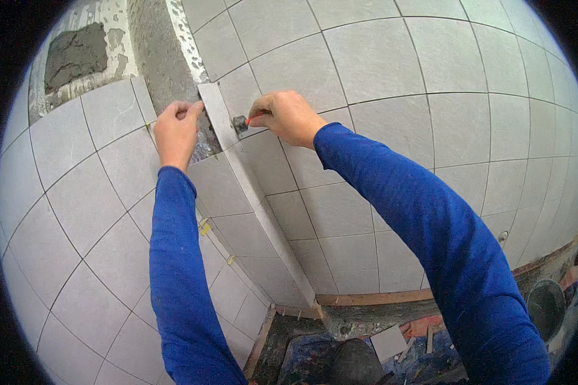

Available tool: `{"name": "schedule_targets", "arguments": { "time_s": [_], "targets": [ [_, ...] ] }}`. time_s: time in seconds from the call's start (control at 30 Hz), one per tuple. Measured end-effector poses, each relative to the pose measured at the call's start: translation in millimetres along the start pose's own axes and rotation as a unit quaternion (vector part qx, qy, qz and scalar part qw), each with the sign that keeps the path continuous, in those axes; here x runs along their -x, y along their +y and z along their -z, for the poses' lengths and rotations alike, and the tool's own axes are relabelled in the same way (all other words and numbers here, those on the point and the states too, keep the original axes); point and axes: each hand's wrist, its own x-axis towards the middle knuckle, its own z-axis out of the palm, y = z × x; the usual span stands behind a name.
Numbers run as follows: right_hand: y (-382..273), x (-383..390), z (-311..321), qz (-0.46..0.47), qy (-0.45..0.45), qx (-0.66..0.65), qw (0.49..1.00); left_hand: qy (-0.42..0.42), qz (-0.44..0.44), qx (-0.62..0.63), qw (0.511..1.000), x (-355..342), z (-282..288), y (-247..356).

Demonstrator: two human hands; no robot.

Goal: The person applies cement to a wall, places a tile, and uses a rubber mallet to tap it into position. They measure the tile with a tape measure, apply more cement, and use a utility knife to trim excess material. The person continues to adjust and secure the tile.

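My left hand [176, 135] has its fingers drawn together at the left edge of a narrow white tile strip [215, 112], near its top; what, if anything, lies between the fingertips is unclear. Just right of the strip, my right hand [286, 119] grips a small tool with an orange-red handle [251, 121] and a dark head [240, 124] close against the strip. Bare grey mortar [160, 58] fills the recess behind my left hand. Gridded grey wall tiles [385, 58] surround the work.
A square mortar patch [76, 58] is at upper left. Yellow spacers [204, 226] sit in the lower corner joint. Below are a wooden batten [372, 297], a loose tile [388, 341], scattered offcuts [429, 340] and a dark bucket [546, 308] at the right.
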Motion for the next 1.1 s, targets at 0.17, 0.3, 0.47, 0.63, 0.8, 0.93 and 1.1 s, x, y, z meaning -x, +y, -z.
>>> {"name": "schedule_targets", "arguments": {
  "time_s": [0.17, 0.3, 0.47, 0.63, 0.8, 0.93, 1.1],
  "targets": [
    [27.9, 5.7, -25.5, 0.077, -0.012, 0.056, 0.995, 0.015, -0.043, -0.042, 0.998, -1.6, -5.5, -12.6],
    [33.7, 9.4, -34.3, 0.091, 0.007, 0.072, 0.993, 0.021, -0.067, -0.104, 0.992, -10.4, -8.2, -16.3],
    [29.5, 4.4, -38.8, 0.125, 0.015, 0.106, 0.986, 0.0, -0.033, -0.092, 0.995, -25.7, -14.6, -8.5],
    [30.0, 8.4, -43.4, 0.181, 0.029, 0.164, 0.969, 0.011, -0.079, -0.197, 0.977, -34.6, -19.6, 2.2],
    [33.0, 11.7, -45.4, 0.212, 0.019, 0.16, 0.964, 0.054, -0.074, -0.211, 0.973, -37.3, -29.8, -1.9],
    [32.1, 12.7, -44.7, 0.208, 0.009, 0.154, 0.966, 0.059, -0.094, -0.215, 0.97, -40.5, -33.5, -5.1],
    [30.0, 12.7, -44.3, 0.215, 0.013, 0.157, 0.964, 0.06, -0.092, -0.214, 0.971, -40.6, -33.9, -1.7]
  ]
}}
